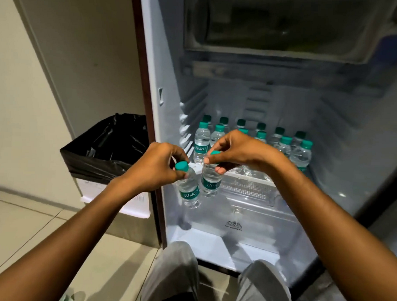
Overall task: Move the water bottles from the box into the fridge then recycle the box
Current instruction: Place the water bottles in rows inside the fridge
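The fridge [164,65] stands open in front of me. Several small clear water bottles with green caps [285,145] stand in rows on its glass shelf [244,176]. My left hand [156,164] pinches one bottle [189,190] by its neck, in front of the shelf's left edge. My right hand [235,151] pinches a second bottle [211,180] by its cap, just right of the first. Both bottles hang upright below the fingers. The box is not in view.
A bin lined with a black bag [107,147] stands left of the fridge against the wall. Below the shelf lies a clear crisper drawer [254,210]. The freezer compartment [276,27] fills the fridge's top. My knees [178,262] are at the fridge's base on a tiled floor.
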`<state>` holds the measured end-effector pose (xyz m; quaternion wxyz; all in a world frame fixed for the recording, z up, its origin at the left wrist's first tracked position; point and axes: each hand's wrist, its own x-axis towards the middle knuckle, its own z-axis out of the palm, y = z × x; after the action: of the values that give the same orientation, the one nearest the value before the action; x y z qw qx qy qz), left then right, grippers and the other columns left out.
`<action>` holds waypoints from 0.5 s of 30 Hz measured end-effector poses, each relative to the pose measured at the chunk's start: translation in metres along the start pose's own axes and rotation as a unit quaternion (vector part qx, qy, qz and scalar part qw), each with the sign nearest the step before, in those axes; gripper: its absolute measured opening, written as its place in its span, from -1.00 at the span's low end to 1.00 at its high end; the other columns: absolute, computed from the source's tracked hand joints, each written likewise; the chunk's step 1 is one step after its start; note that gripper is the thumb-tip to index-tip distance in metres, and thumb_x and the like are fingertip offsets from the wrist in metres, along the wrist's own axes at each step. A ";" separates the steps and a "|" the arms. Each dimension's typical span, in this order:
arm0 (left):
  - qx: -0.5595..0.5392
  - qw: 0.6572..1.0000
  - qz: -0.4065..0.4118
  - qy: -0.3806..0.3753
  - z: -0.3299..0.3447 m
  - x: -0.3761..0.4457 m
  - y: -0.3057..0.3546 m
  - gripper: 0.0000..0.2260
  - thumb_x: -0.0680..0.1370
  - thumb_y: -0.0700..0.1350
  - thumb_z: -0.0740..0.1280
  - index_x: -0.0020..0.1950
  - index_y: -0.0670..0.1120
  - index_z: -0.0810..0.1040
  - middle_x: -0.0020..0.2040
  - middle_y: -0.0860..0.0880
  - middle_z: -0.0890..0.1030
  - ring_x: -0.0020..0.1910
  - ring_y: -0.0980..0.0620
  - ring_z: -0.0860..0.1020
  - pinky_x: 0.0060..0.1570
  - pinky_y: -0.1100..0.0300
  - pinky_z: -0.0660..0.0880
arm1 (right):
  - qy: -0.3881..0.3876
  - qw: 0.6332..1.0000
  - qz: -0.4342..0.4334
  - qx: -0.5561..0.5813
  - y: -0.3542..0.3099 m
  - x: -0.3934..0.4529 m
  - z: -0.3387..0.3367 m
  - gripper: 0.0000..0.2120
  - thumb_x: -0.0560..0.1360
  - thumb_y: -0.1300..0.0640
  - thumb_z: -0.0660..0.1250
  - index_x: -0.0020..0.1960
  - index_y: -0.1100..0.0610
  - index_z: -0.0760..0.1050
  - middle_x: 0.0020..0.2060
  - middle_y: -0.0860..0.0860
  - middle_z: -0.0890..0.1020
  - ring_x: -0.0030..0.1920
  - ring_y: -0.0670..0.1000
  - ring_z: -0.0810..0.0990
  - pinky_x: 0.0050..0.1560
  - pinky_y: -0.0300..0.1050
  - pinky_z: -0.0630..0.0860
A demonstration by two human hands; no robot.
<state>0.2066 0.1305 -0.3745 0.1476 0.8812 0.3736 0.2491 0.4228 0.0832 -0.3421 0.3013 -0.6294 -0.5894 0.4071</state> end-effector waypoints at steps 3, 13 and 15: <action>-0.001 0.998 0.054 0.032 -0.006 0.016 0.016 -0.73 0.34 -0.07 0.59 -0.01 -0.02 0.68 -0.15 0.08 0.65 -0.25 0.22 0.58 -0.22 0.39 0.53 | 0.035 0.999 -0.003 0.037 -0.011 -0.014 -0.022 -0.75 0.39 0.26 0.50 0.03 0.34 0.61 -0.15 0.22 0.70 -0.25 0.02 0.67 -0.23 -0.22 0.64; 0.059 0.964 0.208 0.157 -0.022 0.076 0.048 -0.79 0.39 -0.18 0.53 -0.03 -0.16 0.60 -0.18 0.00 0.54 -0.23 0.06 0.46 -0.22 0.26 0.34 | 0.188 0.974 -0.117 0.058 -0.019 -0.029 -0.067 -0.71 0.34 0.34 0.53 0.02 0.29 0.55 -0.12 0.17 0.62 -0.25 0.09 0.70 -0.19 -0.05 0.67; 0.059 0.956 0.228 0.177 -0.025 0.086 0.050 -0.80 0.40 -0.20 0.52 -0.04 -0.17 0.58 -0.17 0.00 0.52 -0.24 0.07 0.44 -0.22 0.28 0.32 | 0.229 0.963 -0.132 0.053 -0.013 -0.022 -0.070 -0.70 0.31 0.30 0.55 -0.02 0.21 0.55 -0.06 0.15 0.60 -0.23 0.12 0.71 -0.17 -0.01 0.67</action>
<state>0.2737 0.1619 -0.3033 -0.0336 0.8918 0.1969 0.4060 0.4782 0.0701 -0.2935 0.5124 -0.6056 -0.5597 0.2397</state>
